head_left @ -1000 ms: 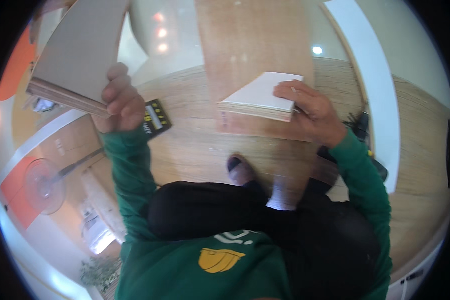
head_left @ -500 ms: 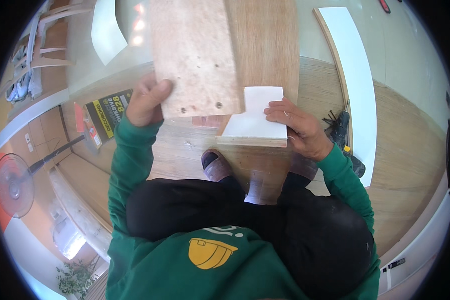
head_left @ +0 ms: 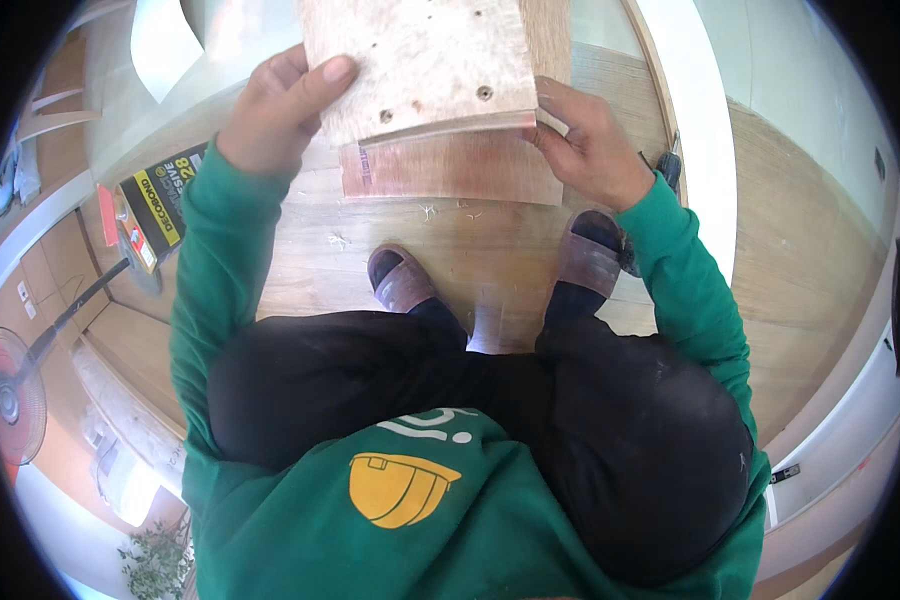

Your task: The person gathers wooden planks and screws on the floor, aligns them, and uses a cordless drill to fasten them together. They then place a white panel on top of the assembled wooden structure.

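A pale plywood board [head_left: 425, 75] with several screw holes along its near end is raised in front of me. My left hand [head_left: 282, 108] grips its left edge, thumb on top. At the near right corner, my right hand [head_left: 592, 140] is closed, with fingers and thumb around the edge. A thin second layer shows along the board's near edge; I cannot tell whether it is a separate piece. Beneath lies a reddish plywood piece [head_left: 450, 172], partly covered. More brown plywood [head_left: 550, 40] shows behind the right corner.
A long white curved panel [head_left: 705, 130] lies on the right, a dark power drill [head_left: 669, 170] beside it. On the left are a yellow-and-black box [head_left: 160, 205], a standing fan [head_left: 10, 390] and a white curved sheet [head_left: 165, 45]. Wood shavings [head_left: 340, 242] dot the floor near my sandals.
The board has moved slightly right and tilted. My right hand has gone from the white-faced piece to the board's corner, and that white face is out of sight. The view has shifted.
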The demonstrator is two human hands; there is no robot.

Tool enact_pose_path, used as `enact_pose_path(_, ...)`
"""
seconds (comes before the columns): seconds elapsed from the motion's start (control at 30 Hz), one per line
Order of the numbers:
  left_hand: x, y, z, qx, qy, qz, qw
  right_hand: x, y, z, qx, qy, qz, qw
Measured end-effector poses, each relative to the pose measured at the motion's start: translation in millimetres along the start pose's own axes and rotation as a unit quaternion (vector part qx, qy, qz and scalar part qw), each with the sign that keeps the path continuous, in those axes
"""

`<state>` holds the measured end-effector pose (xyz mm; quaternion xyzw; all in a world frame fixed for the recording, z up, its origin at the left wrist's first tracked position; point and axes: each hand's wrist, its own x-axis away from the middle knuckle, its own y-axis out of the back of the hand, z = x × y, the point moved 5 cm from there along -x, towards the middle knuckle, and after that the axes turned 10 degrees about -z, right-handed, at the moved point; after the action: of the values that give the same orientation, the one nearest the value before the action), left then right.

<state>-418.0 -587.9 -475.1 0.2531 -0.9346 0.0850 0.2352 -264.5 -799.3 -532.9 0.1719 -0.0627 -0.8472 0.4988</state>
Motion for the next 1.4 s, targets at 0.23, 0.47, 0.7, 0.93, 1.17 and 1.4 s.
enact_pose_path(0.23,2.2,-13.7,-21.7,-0.050,-0.051,-0.020,0.997,-3.4,-4.5,-15.1,-0.034,-0.022,-0.009,0.999)
enact_pose_path(0.47,9.8,-26.7,15.7,0.038,-0.027,-0.023,0.999,10.5,-5.5,0.4,-0.006,-0.048,-0.047,0.998)
enact_pose_path(0.7,5.7,-31.5,16.9,-0.032,-0.037,-0.037,0.998,1.6,-10.5,23.9,-0.090,-0.059,-0.065,0.992)
enact_pose_path(0.93,11.8,-32.7,8.5,-0.064,-0.078,-0.090,0.991,0.2,-4.9,25.2,-0.112,-0.043,-0.063,0.991)
enact_pose_path(1.17,15.4,-40.4,4.7,-0.025,-0.090,-0.077,0.993,-2.3,-2.5,18.9,-0.100,-0.060,-0.019,0.993)
enact_pose_path(1.4,39.4,-51.8,5.9,-0.128,-0.127,-0.065,0.981,5.0,-15.2,17.7,-0.123,-0.116,-0.040,0.985)
